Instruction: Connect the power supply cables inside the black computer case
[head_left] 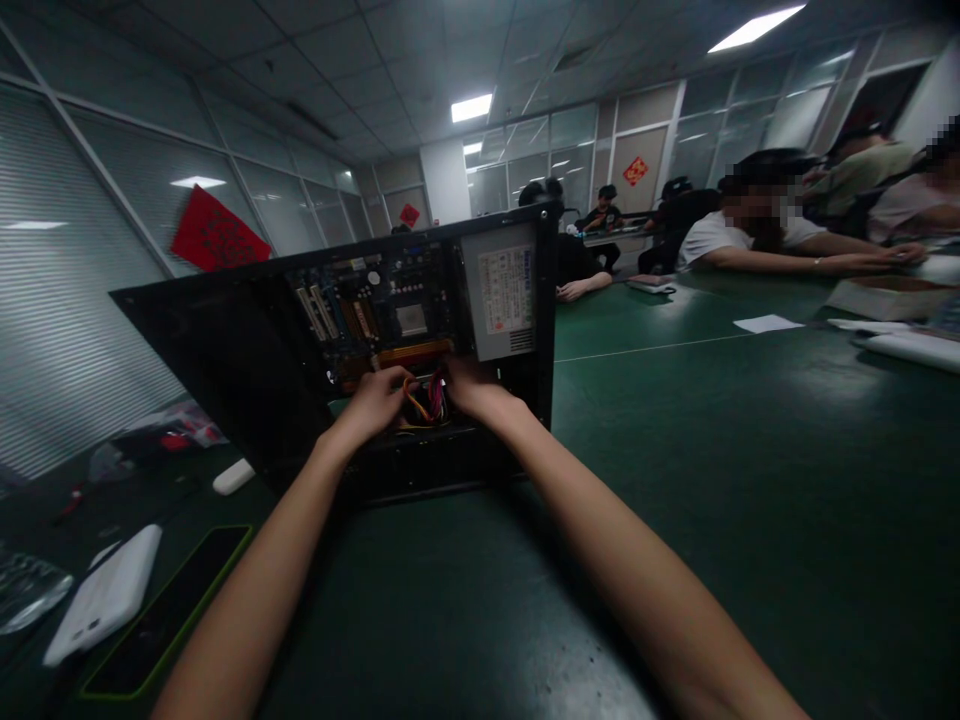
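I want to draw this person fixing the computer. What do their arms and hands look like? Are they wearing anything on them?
Both arms are bare all the way up as far as the picture shows: no sleeves in view. The left hand and right hand have no gloves. I can see no watch, bracelet or ring, though the light is dim and the fingers are partly hidden.

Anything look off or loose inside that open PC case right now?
Only the coloured cable bundle: it bulges loose between the left hand and right hand, below the motherboard. The power supply sits square. No visible damage.
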